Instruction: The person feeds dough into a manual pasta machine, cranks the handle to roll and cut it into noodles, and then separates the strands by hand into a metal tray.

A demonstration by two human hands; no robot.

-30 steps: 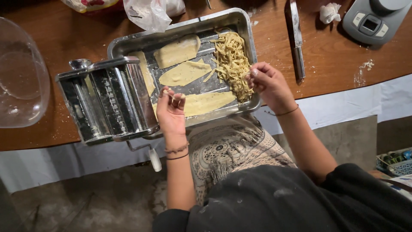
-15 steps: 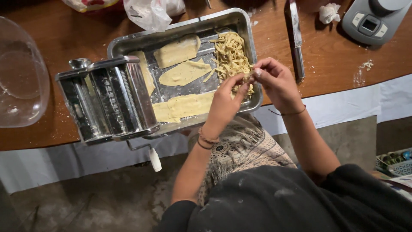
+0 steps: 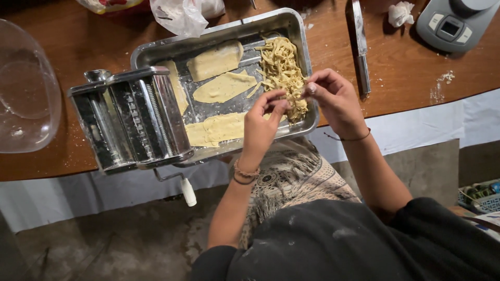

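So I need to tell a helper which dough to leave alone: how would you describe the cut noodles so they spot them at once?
Start at the metal baking tray on the wooden table, just right of the steel pasta machine. The cut noodles lie heaped along its right side, where the left hand and right hand pinch them. Unlike the flat dough sheets beside them, they are a tangled pile of thin strips.

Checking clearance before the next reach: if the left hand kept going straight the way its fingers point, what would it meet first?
The left hand points up-right, so it would likely meet the pile of cut noodles in the metal tray first; depth is unclear.
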